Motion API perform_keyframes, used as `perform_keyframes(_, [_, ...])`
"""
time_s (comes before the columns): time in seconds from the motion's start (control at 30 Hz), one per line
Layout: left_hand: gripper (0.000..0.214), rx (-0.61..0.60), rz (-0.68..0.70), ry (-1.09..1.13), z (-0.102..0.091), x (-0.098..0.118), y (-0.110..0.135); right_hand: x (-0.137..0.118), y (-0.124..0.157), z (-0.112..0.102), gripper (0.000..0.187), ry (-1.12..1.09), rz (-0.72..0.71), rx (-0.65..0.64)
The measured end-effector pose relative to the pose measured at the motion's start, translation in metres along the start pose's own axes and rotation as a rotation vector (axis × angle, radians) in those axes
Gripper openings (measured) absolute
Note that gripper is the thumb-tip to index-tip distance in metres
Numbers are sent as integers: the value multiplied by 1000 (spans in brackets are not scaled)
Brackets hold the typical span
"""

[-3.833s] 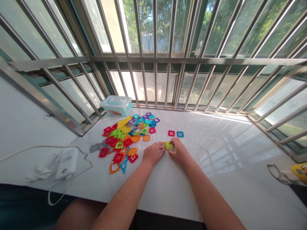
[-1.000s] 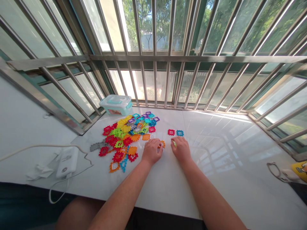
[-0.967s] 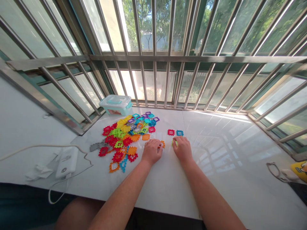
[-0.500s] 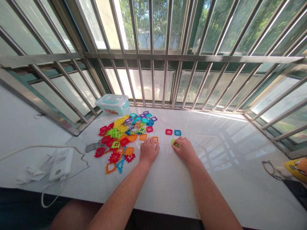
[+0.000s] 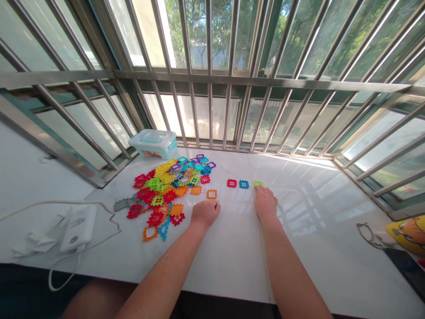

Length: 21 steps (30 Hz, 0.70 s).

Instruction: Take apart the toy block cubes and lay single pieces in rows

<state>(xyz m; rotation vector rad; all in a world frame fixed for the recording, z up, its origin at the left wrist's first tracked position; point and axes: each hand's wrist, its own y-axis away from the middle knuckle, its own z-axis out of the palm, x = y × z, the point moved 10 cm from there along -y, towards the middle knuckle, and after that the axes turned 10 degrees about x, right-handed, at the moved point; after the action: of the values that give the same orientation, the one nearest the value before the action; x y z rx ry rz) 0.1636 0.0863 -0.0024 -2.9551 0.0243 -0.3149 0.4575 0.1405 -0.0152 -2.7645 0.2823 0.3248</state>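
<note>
Green tile [image 5: 258, 183]: is lying at the right end of a row on the bench [image 5: 232, 252], near edge hidden by fingers.
Row: red tile [image 5: 232, 183] and blue tile [image 5: 244, 184] are lying to its left, spaced apart (lined up, not joined).
Right hand [image 5: 266, 204]: is touching the green tile; can't tell if it's pinching or just pressing.
Left hand [image 5: 204, 212]: is resting curled, just beside the orange-framed tile [image 5: 211, 194]; can't tell if anything's inside.
Done: three tiles are sitting clear of the pile [image 5: 166, 177], by my read.
Remaining: most pieces are lying overlapped in the pile, so it's looking early; orange-framed one is sitting off its right side, out of line with the row.
Box [image 5: 153, 144]: is standing behind, lid on.
</note>
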Motion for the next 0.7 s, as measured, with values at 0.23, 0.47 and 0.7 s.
perform_keyframes(0.23, [46, -1, -23, -6, -1, -1, -1, -13, 4, -2, 51, 7, -8, -44])
perform_keyframes(0.47, [46, -21, -29, 0, -2, -1, -1, -17, 6, -11, 51, -89, -42, 43])
perform_keyframes(0.7, [45, -32, -41, 12, -3, -1, -1, -57, 16, -39, 41, -266, -273, 215])
